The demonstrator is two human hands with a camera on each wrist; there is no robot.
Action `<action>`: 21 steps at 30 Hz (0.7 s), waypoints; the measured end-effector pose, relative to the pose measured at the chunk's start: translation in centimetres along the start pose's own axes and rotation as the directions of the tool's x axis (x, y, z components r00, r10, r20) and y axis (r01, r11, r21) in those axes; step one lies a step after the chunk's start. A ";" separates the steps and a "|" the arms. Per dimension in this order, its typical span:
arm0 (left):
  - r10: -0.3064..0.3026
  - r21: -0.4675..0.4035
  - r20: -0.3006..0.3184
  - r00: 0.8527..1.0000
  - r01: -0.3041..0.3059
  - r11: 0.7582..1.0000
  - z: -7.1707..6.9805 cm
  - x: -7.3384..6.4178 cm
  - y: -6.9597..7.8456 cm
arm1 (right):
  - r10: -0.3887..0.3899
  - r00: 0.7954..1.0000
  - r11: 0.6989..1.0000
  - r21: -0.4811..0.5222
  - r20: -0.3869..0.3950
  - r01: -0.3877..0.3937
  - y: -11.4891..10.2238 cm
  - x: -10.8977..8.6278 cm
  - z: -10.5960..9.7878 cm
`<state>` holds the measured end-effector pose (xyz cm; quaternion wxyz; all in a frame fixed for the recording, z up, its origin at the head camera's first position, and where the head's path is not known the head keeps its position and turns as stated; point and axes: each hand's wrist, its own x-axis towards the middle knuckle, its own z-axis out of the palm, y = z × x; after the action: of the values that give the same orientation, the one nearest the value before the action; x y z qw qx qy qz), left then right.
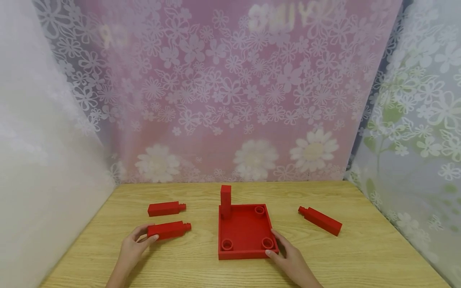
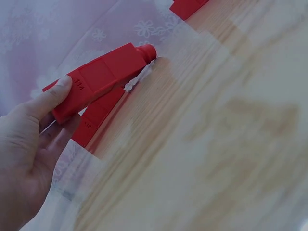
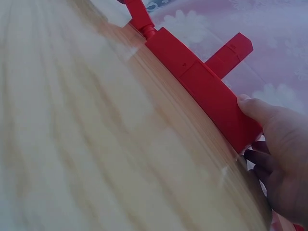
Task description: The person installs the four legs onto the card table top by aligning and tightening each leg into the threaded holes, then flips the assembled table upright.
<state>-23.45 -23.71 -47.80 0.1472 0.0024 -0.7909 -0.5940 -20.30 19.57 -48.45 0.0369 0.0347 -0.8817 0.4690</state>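
"Bar [image 1: 167, 230]: any writing?"
"Small characters by the thumb [image 2: 63, 82], too unclear to read; left-wrist view only. Red, square-sided, with a narrow knobbed tip."
"Position and grip?"
"Left of the tray [image 1: 248, 226]. Left hand [image 1: 132, 245] pinches the bar between thumb and fingers; right hand [image 1: 291, 259] pinches the tray's near right corner."

Wood-grain counter [image 1: 201, 274]; pink floral back sheet [image 1: 216, 88], big daisies along bottom; pale left sheet [image 1: 47, 160]; right sheet [image 1: 417, 120] white flowers, green leaves; soft light.
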 end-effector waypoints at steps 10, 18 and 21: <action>-0.002 -0.040 -0.026 1.000 0.001 0.999 1.1 0.1 1.3 | 0.012 1.000 0.999 0.034 0.002 -0.012 0.6 0.2 0.0; 0.003 -0.105 0.020 1.000 0.000 0.994 2.2 0.5 3.3 | -0.003 1.000 0.999 0.042 0.007 0.003 0.5 0.2 0.1; 0.020 -0.093 0.035 0.999 -0.017 0.996 2.6 0.6 4.2 | -0.007 1.000 0.999 0.041 0.008 0.007 0.5 0.2 0.1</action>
<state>-23.93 -20.17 -44.40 0.1384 -0.0226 -0.7651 -0.6285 -20.55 19.77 -48.87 0.0341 0.0403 -0.8721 0.4865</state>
